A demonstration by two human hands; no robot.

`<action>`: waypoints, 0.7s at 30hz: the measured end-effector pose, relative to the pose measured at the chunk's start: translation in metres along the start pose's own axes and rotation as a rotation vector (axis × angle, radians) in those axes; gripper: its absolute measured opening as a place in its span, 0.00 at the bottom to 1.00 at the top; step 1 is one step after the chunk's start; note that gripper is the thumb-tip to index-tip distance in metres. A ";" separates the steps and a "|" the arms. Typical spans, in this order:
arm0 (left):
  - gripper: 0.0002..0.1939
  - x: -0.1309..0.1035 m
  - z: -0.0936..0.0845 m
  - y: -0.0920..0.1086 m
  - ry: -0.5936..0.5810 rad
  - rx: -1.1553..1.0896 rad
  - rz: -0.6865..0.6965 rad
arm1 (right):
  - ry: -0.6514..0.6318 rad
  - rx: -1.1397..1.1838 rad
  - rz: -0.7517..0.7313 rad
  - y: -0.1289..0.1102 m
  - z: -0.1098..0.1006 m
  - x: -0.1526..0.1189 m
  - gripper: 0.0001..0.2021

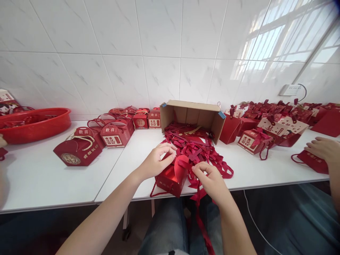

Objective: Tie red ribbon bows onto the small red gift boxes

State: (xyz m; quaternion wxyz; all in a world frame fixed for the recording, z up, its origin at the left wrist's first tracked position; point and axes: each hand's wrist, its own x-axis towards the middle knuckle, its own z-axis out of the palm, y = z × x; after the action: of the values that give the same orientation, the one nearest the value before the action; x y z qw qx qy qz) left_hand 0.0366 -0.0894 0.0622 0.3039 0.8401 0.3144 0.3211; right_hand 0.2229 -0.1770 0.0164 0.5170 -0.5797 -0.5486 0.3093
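A shiny red gift box (170, 179) with a heart-shaped flap (181, 169) on top sits at the table's front edge, a red cord handle hanging from its side. My left hand (156, 161) is at the box's upper left, fingers curled and thumb closed toward the index finger; what lies between them is hidden. On the other side, my right hand (209, 177) pinches a red ribbon (198, 209). The ribbon passes at the flap and its tail hangs below the table edge. Behind both hands, a heap of red ribbons (202, 152) spills forward.
An open cardboard box (192, 106) lies on its side behind the ribbons. Finished-looking red boxes (115, 134) stand left, near a red plastic basin (50, 124). More red boxes (278, 124) crowd the right. Another person's hand (322, 150) rests on a box at far right.
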 end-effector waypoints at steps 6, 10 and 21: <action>0.08 0.008 -0.010 0.016 0.025 0.010 0.047 | 0.117 -0.129 -0.188 -0.012 0.003 0.013 0.16; 0.09 0.009 -0.017 0.034 0.054 0.026 0.108 | -0.095 -0.023 -0.283 -0.030 0.010 0.028 0.11; 0.09 -0.026 -0.021 0.017 -0.068 0.348 -0.045 | 0.092 0.271 -0.399 -0.082 -0.029 0.020 0.06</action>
State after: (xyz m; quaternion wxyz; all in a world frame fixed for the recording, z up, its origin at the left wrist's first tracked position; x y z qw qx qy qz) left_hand 0.0118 -0.1118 0.0776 0.1714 0.8831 0.3736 0.2264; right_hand 0.2278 -0.1766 0.1058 0.6654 -0.3987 -0.5815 0.2453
